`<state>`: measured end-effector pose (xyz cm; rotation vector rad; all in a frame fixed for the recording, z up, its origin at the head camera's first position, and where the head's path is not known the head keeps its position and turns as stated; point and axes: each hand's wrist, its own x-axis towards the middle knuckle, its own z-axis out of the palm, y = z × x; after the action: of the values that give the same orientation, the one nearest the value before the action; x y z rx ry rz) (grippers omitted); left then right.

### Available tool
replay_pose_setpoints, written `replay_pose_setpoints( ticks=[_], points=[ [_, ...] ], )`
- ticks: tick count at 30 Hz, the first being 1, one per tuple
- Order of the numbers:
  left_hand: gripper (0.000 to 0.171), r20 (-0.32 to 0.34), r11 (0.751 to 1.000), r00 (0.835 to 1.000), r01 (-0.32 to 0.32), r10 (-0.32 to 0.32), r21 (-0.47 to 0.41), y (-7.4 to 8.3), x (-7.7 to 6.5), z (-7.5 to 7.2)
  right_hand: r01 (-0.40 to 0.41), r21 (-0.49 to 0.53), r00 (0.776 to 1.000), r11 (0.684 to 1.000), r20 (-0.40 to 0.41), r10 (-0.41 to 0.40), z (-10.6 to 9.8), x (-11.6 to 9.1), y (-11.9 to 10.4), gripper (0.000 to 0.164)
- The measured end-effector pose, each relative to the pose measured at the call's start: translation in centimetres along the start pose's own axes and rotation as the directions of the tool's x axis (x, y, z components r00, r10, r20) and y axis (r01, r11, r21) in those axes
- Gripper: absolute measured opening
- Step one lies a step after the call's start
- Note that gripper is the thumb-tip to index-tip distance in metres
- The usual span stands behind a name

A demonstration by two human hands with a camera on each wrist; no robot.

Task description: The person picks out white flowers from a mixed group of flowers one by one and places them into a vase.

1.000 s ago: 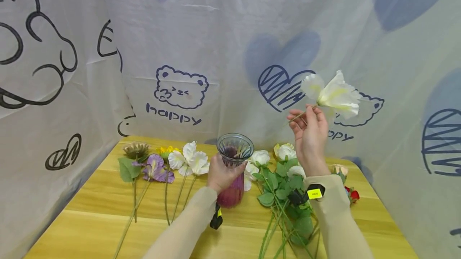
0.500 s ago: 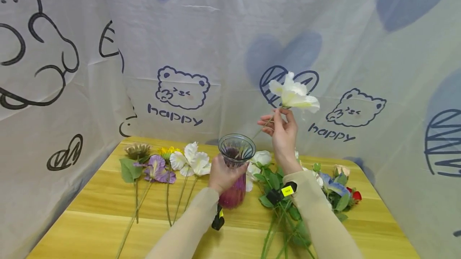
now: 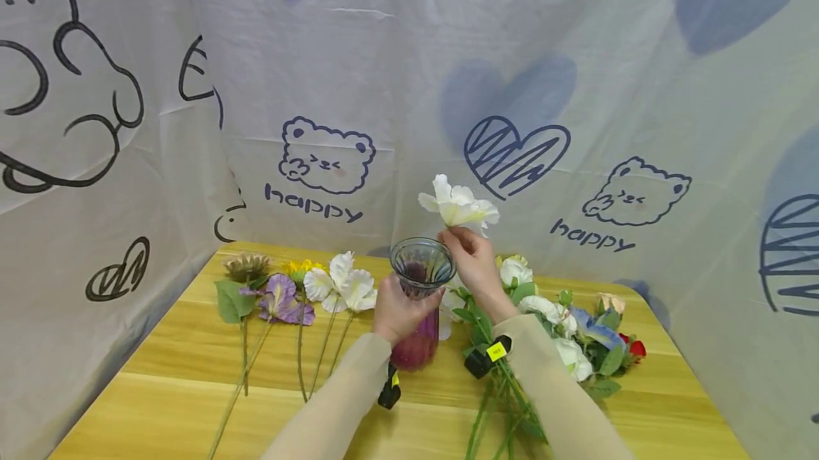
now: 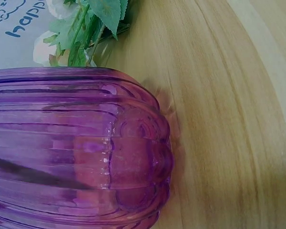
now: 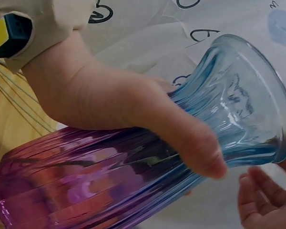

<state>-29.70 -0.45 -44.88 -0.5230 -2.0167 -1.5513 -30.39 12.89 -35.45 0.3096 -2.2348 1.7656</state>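
My left hand point(image 3: 398, 311) grips the glass vase point(image 3: 416, 346) around its neck, with the thumb across the front. The vase is purple-pink below and blue-grey at its flared mouth, and stands upright on the table. At the right of the rim, my right hand point(image 3: 472, 261) pinches a white artificial flower point(image 3: 457, 207) just under its bloom; the stem below the fingers is hidden in the head view. Through the lower glass point(image 4: 86, 143), a dark slanting streak shows in the left wrist view; I cannot tell whether it is the stem.
Left of the vase lie white flowers point(image 3: 342, 286), a purple flower point(image 3: 281, 300), a yellow flower point(image 3: 299, 269) and a brownish flower point(image 3: 245, 268). Leafy white roses point(image 3: 515, 271), a blue flower point(image 3: 595, 328) and a red flower point(image 3: 635, 350) lie right. A printed cloth point(image 3: 409, 90) hangs behind the table.
The right hand has carried the white flower leftward and down, from the far right to above the vase's mouth. The left hand still holds the vase in the same place.
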Motion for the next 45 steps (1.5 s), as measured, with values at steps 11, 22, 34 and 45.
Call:
replay_pose_setpoints(
  ticks=[11,22,34,45],
  points=[
    [0.046,-0.004,0.998,1.0,-0.028,0.028,0.055,0.1,0.0,0.1,-0.26,0.257,0.962,0.931,0.157,0.225,-0.5,-1.5,0.7,0.038],
    [0.042,0.001,1.0,1.0,-0.014,0.014,0.009,0.2,0.0,0.2,-0.344,0.262,0.936,0.902,0.176,0.306,-2.8,-3.0,3.6,0.042],
    [0.042,0.006,1.0,1.0,-0.002,0.002,0.029,0.3,0.2,0.1,-0.33,0.055,0.929,0.942,0.195,0.314,-6.5,-5.8,6.5,0.044],
    [0.043,0.015,1.0,1.0,0.002,-0.002,0.016,0.1,0.0,0.0,-0.178,-0.204,0.915,0.963,0.326,0.239,-9.6,-8.5,6.5,0.045]
  ],
)
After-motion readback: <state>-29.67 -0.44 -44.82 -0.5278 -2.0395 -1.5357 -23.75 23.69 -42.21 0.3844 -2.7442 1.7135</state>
